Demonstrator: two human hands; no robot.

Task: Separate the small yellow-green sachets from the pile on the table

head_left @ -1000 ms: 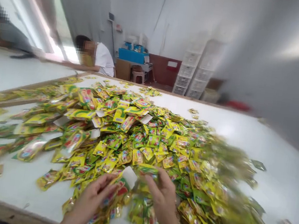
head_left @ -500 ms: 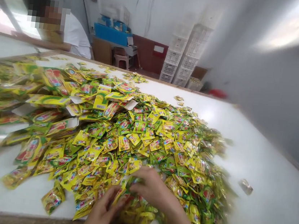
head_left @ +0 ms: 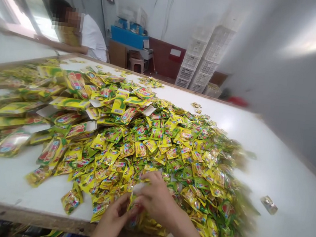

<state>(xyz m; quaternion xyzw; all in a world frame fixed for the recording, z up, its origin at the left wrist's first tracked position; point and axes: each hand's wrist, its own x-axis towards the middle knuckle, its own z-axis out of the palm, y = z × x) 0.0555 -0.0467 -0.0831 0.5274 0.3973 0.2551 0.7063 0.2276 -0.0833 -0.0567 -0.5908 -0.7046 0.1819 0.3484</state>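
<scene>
A big heap of small yellow-and-green sachets (head_left: 155, 141) covers the white table (head_left: 269, 174). My left hand (head_left: 115, 215) and my right hand (head_left: 156, 199) meet at the heap's near edge, close to the table's front rim. Both hands pinch a small bunch of sachets (head_left: 135, 212) between them; the fingers hide most of it. Larger yellow packets (head_left: 70, 103) lie piled at the heap's left and far side.
A person in a white shirt (head_left: 91, 37) works at the table's far left corner. Stacked white crates (head_left: 202, 62) stand against the back wall beside a blue box (head_left: 127, 38) on a desk. One stray sachet (head_left: 268, 204) lies alone at the right. The wooden front edge (head_left: 33, 216) is near.
The view has swung down and left, then steadied. My hands moved from apart on the heap to together at its near edge, gathering sachets between them.
</scene>
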